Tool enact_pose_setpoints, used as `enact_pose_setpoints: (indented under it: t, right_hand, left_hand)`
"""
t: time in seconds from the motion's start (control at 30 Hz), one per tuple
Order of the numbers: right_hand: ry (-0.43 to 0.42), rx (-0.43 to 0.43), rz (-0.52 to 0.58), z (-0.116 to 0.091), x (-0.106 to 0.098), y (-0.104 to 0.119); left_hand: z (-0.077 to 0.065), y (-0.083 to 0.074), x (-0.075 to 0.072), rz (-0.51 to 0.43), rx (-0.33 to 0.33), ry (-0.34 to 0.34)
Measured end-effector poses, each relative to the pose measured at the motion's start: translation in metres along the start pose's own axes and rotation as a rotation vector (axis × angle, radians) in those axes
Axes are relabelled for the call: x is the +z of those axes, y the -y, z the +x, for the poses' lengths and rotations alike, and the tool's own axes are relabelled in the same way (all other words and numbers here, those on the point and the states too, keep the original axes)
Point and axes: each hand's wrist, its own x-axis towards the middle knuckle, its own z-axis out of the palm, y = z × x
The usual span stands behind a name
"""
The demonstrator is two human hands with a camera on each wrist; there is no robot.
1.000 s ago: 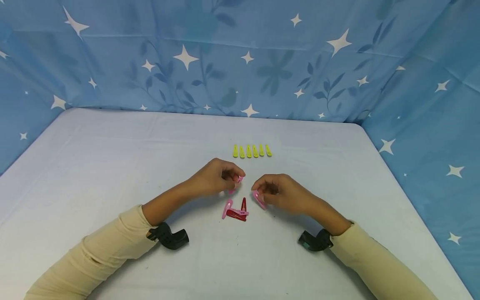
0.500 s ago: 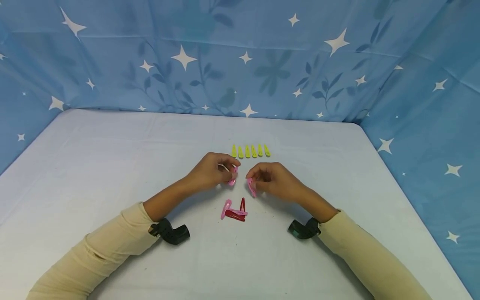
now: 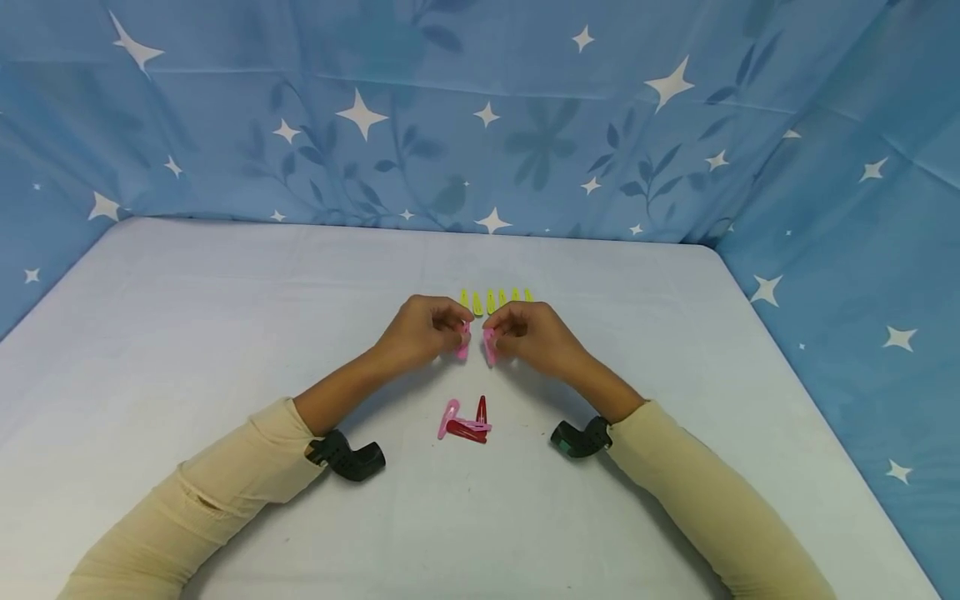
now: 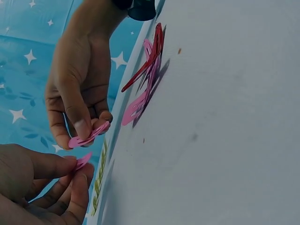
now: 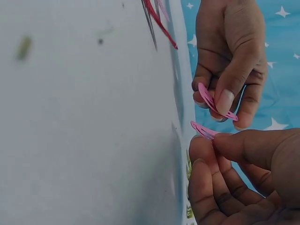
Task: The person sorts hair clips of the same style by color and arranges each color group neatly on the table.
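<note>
behind all, blue curtain [image 3: 540,150] with white stars; before it, white counter [image 3: 225,333] with six yellow clips [image 3: 491,302] in one row as landmark. just on the near side of the yellow clips, left pink clip [image 3: 462,353], pinched between thumb and fingers of left hand [image 3: 427,332]. likewise on the near side, but more to the right, right pink clip [image 3: 491,350], gripped the same way by right hand [image 3: 538,337]. between both held clips, only a small gap. well nearer than the yellow clips, loose pile of two spare pink clips [image 3: 448,419] and two red clips [image 3: 467,432], partly crossed.

by judgement, step in hand: placing of two pink clips before the yellow clips, both not yet released. cannot tell exact height over the counter. next move seems to call for gentle lowering, then loosening of fingers only after contact, without pushing the yellow clips.
</note>
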Motion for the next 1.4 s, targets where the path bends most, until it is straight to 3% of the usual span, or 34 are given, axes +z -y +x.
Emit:
enact_pose_setpoints:
  t: [0.17,0.4,1.1,1.4]
  right_hand:
    - [0.001,0.035,-0.003,0.007,0.001,-0.001]
    - [0.022,0.093,-0.035,0.014,0.001,-0.002]
    - [0.055,0.099,-0.207,0.029,0.005,-0.003]
    - [0.05,0.128,-0.204,0.03,0.006,-0.001]
  left_hand:
    - [0.002,0.002,-0.001,-0.017,-0.034,-0.008]
    - [0.005,0.006,0.0,0.082,-0.001,-0.026]
    - [0.013,0.011,-0.001,0.178,-0.019,0.005]
    - [0.012,0.009,-0.001,0.22,-0.044,0.019]
